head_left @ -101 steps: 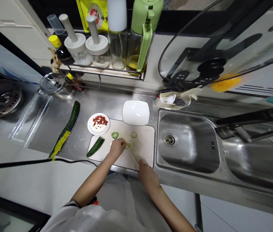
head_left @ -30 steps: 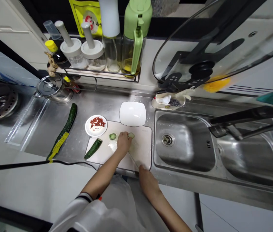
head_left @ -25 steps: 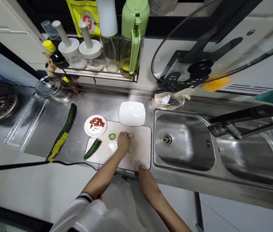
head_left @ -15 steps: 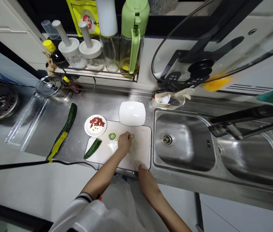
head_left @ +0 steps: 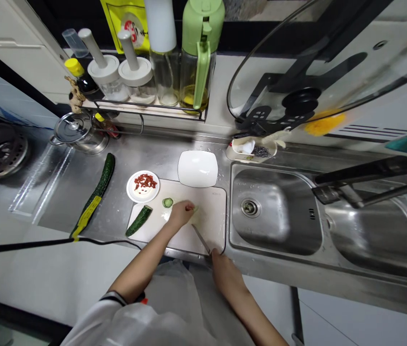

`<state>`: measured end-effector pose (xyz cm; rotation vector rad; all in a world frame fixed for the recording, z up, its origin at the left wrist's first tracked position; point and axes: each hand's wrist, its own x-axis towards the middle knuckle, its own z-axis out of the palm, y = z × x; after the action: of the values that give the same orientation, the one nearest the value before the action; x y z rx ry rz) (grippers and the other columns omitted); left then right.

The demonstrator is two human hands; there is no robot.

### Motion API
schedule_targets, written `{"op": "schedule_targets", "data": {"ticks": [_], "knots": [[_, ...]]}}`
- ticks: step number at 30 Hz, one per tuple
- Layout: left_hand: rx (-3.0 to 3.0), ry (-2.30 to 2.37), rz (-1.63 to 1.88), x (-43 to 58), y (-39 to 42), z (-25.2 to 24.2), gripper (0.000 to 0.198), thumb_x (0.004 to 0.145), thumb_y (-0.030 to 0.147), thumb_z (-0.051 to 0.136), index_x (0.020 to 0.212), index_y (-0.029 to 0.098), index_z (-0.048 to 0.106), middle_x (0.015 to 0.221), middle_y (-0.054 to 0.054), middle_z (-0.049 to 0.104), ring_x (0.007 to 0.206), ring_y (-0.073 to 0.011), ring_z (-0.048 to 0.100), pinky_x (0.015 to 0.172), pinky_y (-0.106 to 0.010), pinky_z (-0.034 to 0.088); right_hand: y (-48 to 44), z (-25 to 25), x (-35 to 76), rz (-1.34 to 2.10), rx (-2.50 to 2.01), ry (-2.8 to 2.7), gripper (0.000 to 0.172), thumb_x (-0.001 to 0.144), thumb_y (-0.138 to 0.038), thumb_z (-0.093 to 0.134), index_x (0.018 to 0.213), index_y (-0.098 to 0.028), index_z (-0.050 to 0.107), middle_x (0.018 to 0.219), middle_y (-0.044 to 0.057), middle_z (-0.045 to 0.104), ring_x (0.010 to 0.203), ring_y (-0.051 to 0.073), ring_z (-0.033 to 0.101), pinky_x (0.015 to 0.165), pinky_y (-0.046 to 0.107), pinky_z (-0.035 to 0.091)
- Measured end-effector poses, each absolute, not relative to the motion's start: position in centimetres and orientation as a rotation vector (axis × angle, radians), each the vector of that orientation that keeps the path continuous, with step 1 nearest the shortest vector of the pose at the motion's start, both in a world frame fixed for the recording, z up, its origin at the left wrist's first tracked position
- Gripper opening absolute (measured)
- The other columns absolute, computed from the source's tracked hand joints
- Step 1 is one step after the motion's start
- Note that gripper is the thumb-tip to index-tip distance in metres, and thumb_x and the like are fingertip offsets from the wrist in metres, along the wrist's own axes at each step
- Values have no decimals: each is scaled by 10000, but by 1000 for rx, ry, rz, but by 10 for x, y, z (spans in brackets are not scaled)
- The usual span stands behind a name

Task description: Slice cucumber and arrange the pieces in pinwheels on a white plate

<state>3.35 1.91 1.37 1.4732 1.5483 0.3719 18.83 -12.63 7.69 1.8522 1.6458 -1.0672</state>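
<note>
My left hand [head_left: 180, 214] is closed over the middle of the white cutting board [head_left: 212, 206], its fingers on a small pale green cucumber piece [head_left: 195, 209]. My right hand [head_left: 225, 271] is wrapped round the handle of a knife [head_left: 201, 238] at the board's front edge; the blade points up and left toward my left hand. Cucumber slices [head_left: 167, 202] lie on the board left of my left hand. A cut length of dark green cucumber [head_left: 139, 221] rests across the board's left side.
A small plate [head_left: 143, 195] with chopped red pieces and a white dish [head_left: 198, 168] stand behind the board. A long cucumber [head_left: 102, 185] with a yellow label lies left. Right is a double sink [head_left: 275, 211]; bottles [head_left: 165, 57] line the rack above.
My left hand has moved slightly left and toward me, with its fingers still at the small piece. My right hand has shifted a little to the right, and more of the knife blade shows.
</note>
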Motion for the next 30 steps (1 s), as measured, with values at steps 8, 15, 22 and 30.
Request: {"op": "schedule_targets", "data": {"ticks": [8,15,22,30], "knots": [[1525,1332,310,12,12,12,135,717,174,579,801,157,684,708,15,641,639,-103,539,596,-201,392,-121,84,195,-1020,1858,1617,415,796,40,274,1088,-118,523,887,145,686,863,245,673,642,277,461],[1663,1195,201,5,12,11,216,763,152,514,874,186,696,809,1,676,737,-120,578,677,-207,413,-116,86,195,-1010,1877,1596,415,794,41,276,1086,-127,519,887,143,687,873,263,673,650,309,482],[1711,1514,189,7,16,8,246,741,128,525,953,182,639,730,-9,656,681,-134,582,651,-222,408,-114,80,190,-985,1882,1662,397,790,49,282,1051,-132,521,875,128,690,845,232,679,644,279,479],[1630,1566,344,7,7,-2,243,723,84,531,925,182,625,779,-10,670,725,-126,608,691,-218,434,-101,76,177,-930,1897,1714,395,806,35,286,1080,-126,520,878,136,689,839,236,680,636,282,488]]}}
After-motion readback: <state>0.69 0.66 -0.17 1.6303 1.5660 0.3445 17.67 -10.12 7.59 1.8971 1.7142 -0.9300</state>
